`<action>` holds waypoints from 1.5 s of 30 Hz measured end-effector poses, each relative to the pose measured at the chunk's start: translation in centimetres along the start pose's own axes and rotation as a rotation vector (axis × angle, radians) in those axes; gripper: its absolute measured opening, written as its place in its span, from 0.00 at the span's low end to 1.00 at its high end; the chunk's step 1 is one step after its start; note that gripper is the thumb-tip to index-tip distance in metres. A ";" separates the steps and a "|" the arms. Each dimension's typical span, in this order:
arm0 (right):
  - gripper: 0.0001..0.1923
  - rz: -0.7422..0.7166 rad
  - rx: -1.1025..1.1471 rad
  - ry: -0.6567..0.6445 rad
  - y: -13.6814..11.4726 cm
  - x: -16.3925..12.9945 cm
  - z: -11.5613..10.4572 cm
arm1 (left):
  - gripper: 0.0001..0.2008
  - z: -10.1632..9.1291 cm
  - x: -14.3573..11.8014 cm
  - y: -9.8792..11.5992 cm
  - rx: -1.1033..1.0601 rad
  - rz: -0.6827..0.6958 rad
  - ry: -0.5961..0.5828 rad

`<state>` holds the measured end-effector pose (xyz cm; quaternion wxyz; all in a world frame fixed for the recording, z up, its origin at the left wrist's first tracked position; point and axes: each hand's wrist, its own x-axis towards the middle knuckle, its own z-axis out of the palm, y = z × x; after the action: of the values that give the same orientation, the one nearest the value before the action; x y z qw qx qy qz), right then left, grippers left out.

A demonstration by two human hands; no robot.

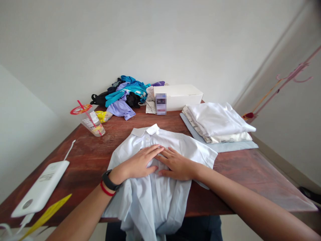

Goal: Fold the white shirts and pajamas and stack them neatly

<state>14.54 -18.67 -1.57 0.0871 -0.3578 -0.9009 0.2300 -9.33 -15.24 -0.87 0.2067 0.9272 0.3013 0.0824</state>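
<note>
You are pressing both hands, left (140, 164) and right (177, 164), flat, open and touching at the fingertips, on the shirt (160, 167) lying collar-away at the table (100, 150) edge, smoothing it; folding the sides inward looks next.

**Where everything sits on your table**

Your left hand (137, 164) and right hand (177, 164) lie flat, side by side, on the shirt (155, 187), which hangs over the table's (82, 160) near edge. Right of it sits a folded stack (218, 125). Behind lie a box (179, 96) and clothes heap (125, 95). Left: cup (91, 122), power bank (41, 187).
</note>
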 end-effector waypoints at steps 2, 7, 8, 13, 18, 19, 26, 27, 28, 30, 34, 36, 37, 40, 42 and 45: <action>0.40 0.006 0.001 -0.008 0.0 0.0 0.0 | 0.42 0.0 0.0 0.0 0.003 -0.005 -0.006; 0.40 0.004 0.002 -0.009 0.0 0.0 0.0 | 0.41 0.0 0.0 0.0 0.005 -0.011 -0.011; 0.40 0.002 0.000 -0.009 0.0 0.0 0.0 | 0.41 0.0 0.0 0.0 0.005 -0.010 -0.012; 0.40 -0.005 -0.003 -0.005 0.1 0.0 0.1 | 0.41 -0.1 0.0 0.2 -0.002 -0.023 -0.026; 0.40 -0.001 -0.009 -0.010 0.0 0.1 -0.1 | 0.41 -0.1 0.0 0.1 -0.006 -0.021 -0.026; 0.40 0.000 -0.011 -0.012 0.0 0.1 -0.1 | 0.41 -0.1 0.0 0.1 -0.006 -0.017 -0.020; 0.39 -0.011 -0.007 0.004 0.1 0.0 0.1 | 0.41 0.0 0.0 0.0 -0.006 -0.004 0.001; 0.39 -0.010 -0.008 0.003 0.2 0.0 0.1 | 0.41 0.0 0.0 0.0 -0.006 -0.005 0.000; 0.39 -0.009 -0.010 0.000 0.1 0.0 0.1 | 0.41 0.0 0.0 0.0 -0.006 -0.005 -0.002; 0.40 -0.006 -0.013 -0.008 0.1 0.0 0.0 | 0.41 0.0 0.0 0.0 -0.006 -0.007 -0.008; 0.40 0.006 -0.020 -0.027 -0.2 0.1 -0.3 | 0.41 0.0 0.1 0.0 -0.002 -0.006 -0.004; 0.40 0.003 -0.014 -0.025 -0.2 0.1 -0.4 | 0.40 0.0 0.1 0.0 -0.001 0.000 0.002; 0.40 -0.001 -0.010 -0.021 -0.2 0.0 -0.4 | 0.40 0.0 0.1 0.0 -0.001 0.003 0.003; 0.39 -0.006 -0.003 -0.013 -0.2 0.0 -0.3 | 0.40 0.0 0.1 0.0 -0.002 0.005 0.007; 0.39 -0.002 -0.006 -0.009 -0.3 0.0 -0.3 | 0.39 0.0 0.1 0.1 -0.004 0.008 0.019; 0.39 -0.003 -0.015 0.000 -0.4 0.1 -0.4 | 0.34 0.1 0.4 0.1 -0.027 0.024 0.085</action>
<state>14.41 -18.73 -1.01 0.0848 -0.3571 -0.9031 0.2230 -8.97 -15.08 -0.88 0.2050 0.9236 0.2974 0.1283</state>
